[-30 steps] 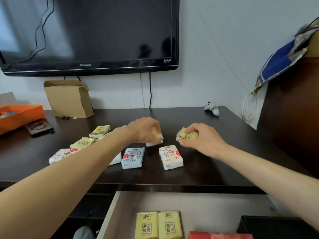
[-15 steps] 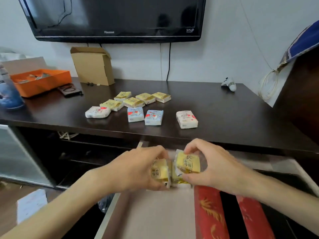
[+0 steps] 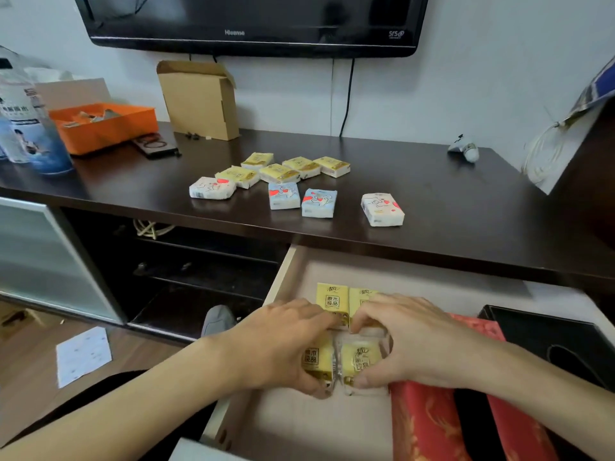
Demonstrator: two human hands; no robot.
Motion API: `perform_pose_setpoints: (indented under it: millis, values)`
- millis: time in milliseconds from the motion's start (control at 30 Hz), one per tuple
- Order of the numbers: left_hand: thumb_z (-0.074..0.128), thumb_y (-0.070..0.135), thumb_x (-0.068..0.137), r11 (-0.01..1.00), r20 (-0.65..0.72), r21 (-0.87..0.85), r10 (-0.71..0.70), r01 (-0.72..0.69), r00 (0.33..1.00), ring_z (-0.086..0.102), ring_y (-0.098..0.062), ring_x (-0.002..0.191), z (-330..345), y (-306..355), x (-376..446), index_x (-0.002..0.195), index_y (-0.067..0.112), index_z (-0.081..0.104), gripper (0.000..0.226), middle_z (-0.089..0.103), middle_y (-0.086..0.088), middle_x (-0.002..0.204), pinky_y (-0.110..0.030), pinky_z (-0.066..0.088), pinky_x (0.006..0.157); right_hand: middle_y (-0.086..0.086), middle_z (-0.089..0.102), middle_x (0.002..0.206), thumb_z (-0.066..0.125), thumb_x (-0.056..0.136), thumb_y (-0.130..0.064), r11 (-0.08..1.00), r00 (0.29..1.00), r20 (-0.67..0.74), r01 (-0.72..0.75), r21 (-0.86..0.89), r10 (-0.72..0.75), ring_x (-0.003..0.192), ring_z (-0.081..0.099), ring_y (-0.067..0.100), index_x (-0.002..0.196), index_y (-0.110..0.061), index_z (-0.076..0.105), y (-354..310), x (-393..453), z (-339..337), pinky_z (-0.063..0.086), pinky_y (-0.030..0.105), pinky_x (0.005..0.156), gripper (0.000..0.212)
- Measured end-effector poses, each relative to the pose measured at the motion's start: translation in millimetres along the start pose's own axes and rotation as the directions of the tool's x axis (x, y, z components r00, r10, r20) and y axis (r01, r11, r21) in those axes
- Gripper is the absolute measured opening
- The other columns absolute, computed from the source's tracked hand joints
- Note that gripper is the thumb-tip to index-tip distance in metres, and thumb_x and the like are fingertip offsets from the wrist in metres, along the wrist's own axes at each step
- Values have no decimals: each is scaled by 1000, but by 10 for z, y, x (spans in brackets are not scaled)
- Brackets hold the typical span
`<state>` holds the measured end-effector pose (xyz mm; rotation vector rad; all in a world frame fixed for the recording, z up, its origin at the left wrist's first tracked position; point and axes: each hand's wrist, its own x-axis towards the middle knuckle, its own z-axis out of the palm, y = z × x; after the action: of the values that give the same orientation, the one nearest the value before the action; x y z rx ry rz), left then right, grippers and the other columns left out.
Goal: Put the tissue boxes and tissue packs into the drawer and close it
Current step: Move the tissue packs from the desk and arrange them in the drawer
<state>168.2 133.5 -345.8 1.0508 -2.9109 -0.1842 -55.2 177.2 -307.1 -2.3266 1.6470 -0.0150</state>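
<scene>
The drawer [image 3: 283, 277] stands pulled out below the dark tabletop. Inside it my left hand [image 3: 276, 344] grips a yellow tissue pack [image 3: 316, 359] and my right hand [image 3: 409, 341] grips a second yellow tissue pack [image 3: 361, 359], side by side on the drawer floor. Two more yellow packs [image 3: 329, 299] lie just behind them. Red tissue boxes [image 3: 422, 424] fill the drawer to the right. On the tabletop remain several yellow packs [image 3: 278, 173], two blue packs [image 3: 318, 202] and two white heart-print packs [image 3: 382, 209].
A cardboard box [image 3: 199, 98], an orange tray [image 3: 106, 126], a phone [image 3: 154, 144] and a water bottle [image 3: 30, 128] stand on the dark tabletop [image 3: 466, 207]. A black box [image 3: 545, 344] sits at the drawer's right. A TV [image 3: 249, 21] hangs above. A glass cabinet door [image 3: 50, 261] stands left.
Both hands carried a yellow pack each from the tabletop down into the drawer and now press them onto the drawer floor in front of the two earlier packs.
</scene>
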Motion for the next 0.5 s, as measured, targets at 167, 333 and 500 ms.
perform_pose_setpoints:
  millis: [167, 333, 500]
  values:
    - [67, 70, 72, 997, -72, -74, 7, -12, 997, 45, -9, 127, -155, -178, 25, 142, 29, 43, 85, 52, 12, 138, -30, 40, 105, -24, 54, 119, 75, 70, -69, 1000, 999, -26, -29, 11, 29, 110, 49, 4, 128, -40, 58, 144, 128, -136, 40, 24, 84, 67]
    - [72, 60, 77, 991, 119, 110, 67, -80, 991, 13, -16, 152, -147, -350, 289, 154, 18, 30, 97, 27, 2, 163, -33, 12, 122, -3, 59, 127, 77, 66, -70, 968, 964, 212, -113, -222, 161, 115, 58, 23, 131, -21, 55, 54, 361, -115, 50, 40, 95, 84]
    - [71, 64, 74, 973, 143, 197, 91, -118, 986, 53, -21, 113, -67, -345, 470, 124, 20, 57, 68, 56, 3, 130, -31, 34, 98, -5, 53, 98, 82, 69, -63, 920, 962, 200, -99, -380, 186, 92, 52, 22, 100, -20, 56, -43, 434, -34, 37, 35, 75, 59]
